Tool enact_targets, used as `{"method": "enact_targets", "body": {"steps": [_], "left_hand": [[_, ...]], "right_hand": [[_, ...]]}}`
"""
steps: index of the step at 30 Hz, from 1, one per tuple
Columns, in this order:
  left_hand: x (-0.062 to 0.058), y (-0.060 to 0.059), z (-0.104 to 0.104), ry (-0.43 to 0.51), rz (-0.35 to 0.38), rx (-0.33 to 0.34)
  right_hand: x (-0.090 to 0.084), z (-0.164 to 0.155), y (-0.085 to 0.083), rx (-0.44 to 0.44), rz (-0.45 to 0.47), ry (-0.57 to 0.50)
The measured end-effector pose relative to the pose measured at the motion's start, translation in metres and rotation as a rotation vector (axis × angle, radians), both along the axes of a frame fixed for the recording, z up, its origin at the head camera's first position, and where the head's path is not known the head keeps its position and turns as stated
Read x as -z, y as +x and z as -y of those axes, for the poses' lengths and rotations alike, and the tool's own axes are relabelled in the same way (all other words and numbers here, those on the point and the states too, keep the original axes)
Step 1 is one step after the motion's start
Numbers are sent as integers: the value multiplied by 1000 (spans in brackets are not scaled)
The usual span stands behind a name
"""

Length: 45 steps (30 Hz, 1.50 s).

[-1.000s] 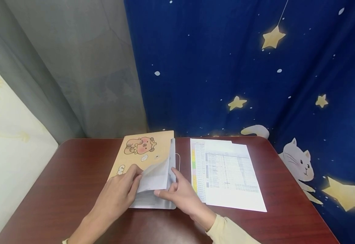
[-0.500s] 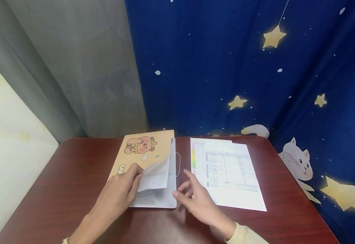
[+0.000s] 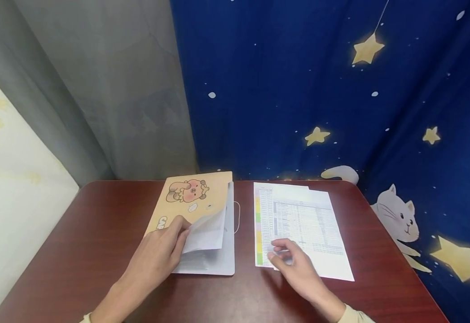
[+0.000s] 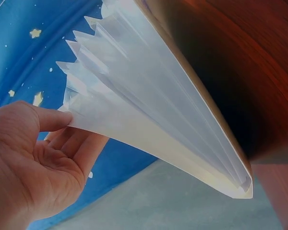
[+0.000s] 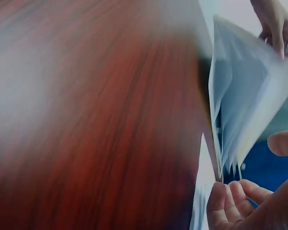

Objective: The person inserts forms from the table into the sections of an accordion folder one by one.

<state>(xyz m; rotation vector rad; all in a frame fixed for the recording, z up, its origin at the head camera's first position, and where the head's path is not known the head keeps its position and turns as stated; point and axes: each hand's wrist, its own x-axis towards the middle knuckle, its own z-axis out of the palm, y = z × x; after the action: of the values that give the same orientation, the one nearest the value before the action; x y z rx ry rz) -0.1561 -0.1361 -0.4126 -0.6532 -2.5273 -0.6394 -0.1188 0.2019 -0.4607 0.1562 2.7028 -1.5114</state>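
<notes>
One folder (image 3: 198, 215) with a tan cover lies on the table (image 3: 97, 242), left of the middle and reaching the far edge, its near right part raised by the left hand (image 3: 158, 253). Thumb and fingers pinch the edge of that lifted cover, so most of the folder lies beyond and to the right of the grip; its white underside shows beside the knuckles. From the left wrist, clear pleated pockets (image 4: 129, 81) fan out below the pinched edge. A thin white cord (image 3: 239, 215) loops from the folder's right edge onto the table.

Compared with one second ago, the folder and the left hand keep their place and hold. The right hand (image 3: 297, 269) has changed most: its fingers were at the folder's right edge, then in the space just beside it, and now it is over the near left corner of some printed sheets (image 3: 323, 224). Its fingers are loosely bent with nothing held; whether they touch the paper cannot be told.

The sheets overlap right of the folder, near the table's far edge, a coloured strip along their left side. Past that edge hang a grey curtain (image 3: 138, 103) and a blue curtain (image 3: 259, 98) with stars.
</notes>
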Motion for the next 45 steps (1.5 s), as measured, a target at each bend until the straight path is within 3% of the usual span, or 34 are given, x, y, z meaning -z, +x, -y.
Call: {"method": "enact_targets", "body": {"steps": [8,14,18,22,25,37,45], "left_hand": [[1,0,0,-4,-9,0],[1,0,-1,0,-30,-2],[0,0,-1,-1,-47,-2],[-1,1,0,-1,-26,-12],[-1,2,0,-2,1,-21],[0,1,2,-9,-4,-17],[-2,-1,1,-9,-15,-7]], "right_hand": [[3,-45,7,75,76,96],[8,-71,10,147,17,155],[9,-90,8,204,-43,304],[7,-108,7,236,1,513],[5,-119,8,251,54,609],[8,-145,14,226,238,711],[12,-149,17,220,265,730]]}}
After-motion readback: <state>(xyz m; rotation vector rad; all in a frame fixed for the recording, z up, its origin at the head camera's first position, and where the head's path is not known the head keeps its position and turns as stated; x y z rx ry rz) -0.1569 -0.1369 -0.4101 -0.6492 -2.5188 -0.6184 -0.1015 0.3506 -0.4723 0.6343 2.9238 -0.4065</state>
